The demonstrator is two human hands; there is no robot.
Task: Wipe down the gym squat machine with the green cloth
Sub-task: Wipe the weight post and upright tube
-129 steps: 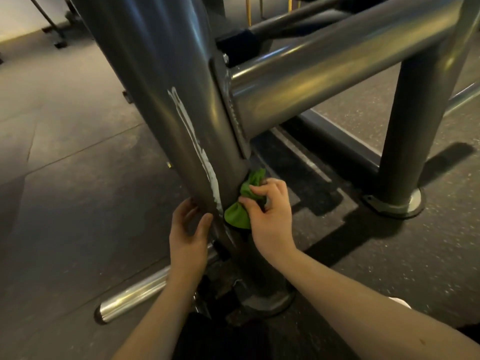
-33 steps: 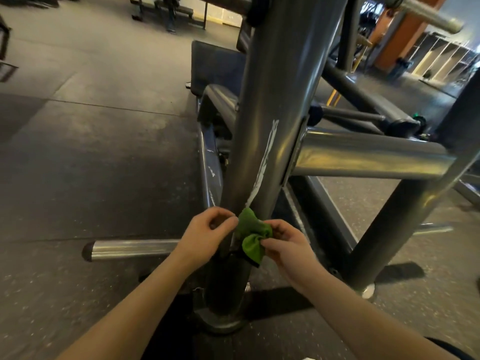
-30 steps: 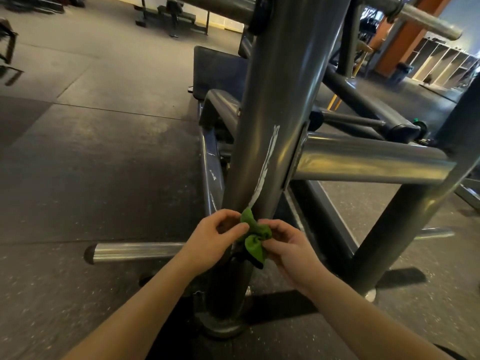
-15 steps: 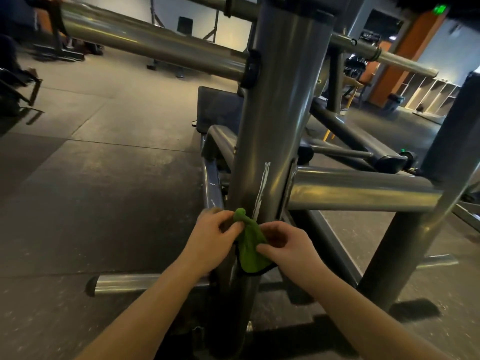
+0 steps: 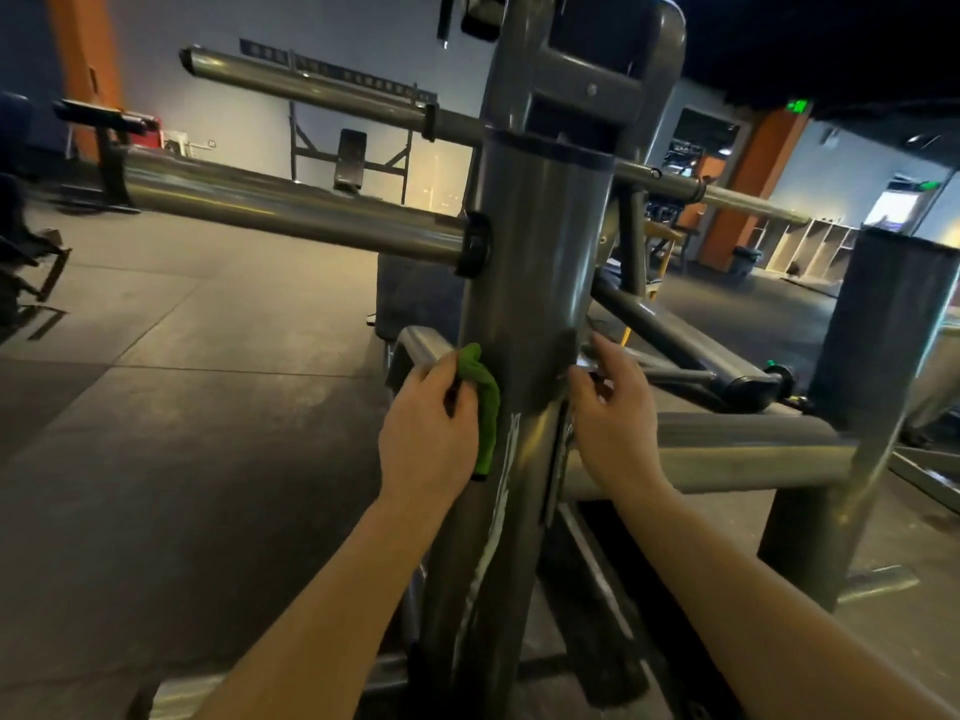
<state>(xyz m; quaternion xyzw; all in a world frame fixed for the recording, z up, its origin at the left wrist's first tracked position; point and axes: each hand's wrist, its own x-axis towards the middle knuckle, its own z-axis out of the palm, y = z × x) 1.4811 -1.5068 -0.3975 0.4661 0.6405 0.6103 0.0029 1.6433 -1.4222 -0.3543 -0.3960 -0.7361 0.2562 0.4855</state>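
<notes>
Left hand (image 5: 428, 439), right hand (image 5: 613, 433) and forearms (image 5: 337, 605) are bare.

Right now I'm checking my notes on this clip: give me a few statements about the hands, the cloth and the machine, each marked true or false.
1. The left hand grips the green cloth. True.
2. The cloth lies on the floor. False: it is pressed against the left side of the upright post.
3. The right hand holds a second cloth. False: it holds nothing, and its fingers sit at the post's right side.
4. A horizontal bar juts from the post to the left, above the cloth. True.
</notes>
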